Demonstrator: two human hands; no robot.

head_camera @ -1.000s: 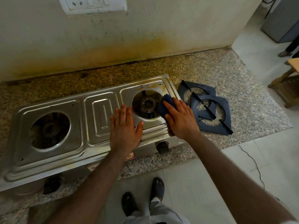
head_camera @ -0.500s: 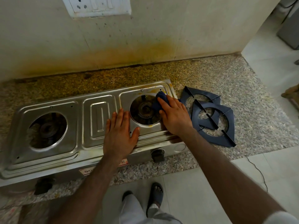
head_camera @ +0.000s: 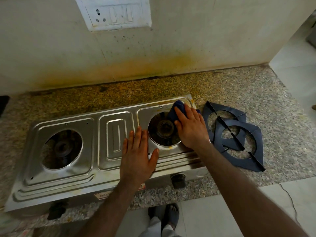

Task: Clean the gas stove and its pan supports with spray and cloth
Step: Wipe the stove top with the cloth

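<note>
Cloth [head_camera: 177, 109] slides up to the stove [head_camera: 71, 182] back corner now, right hand [head_camera: 191, 127] pressing flat-fingered; left hand [head_camera: 136, 154] stays spread, bracing. Pan supports [head_camera: 239, 134] wait alongside, stains remaining near the burner.

A speckled granite bench [head_camera: 256, 93] runs along a cream wall [head_camera: 196, 40] that has yellow stains above the back edge. A white switch plate [head_camera: 113, 13] with a socket sits high on this wall. Pale floor tiles [head_camera: 205, 218] lie below the bench's front edge.
</note>
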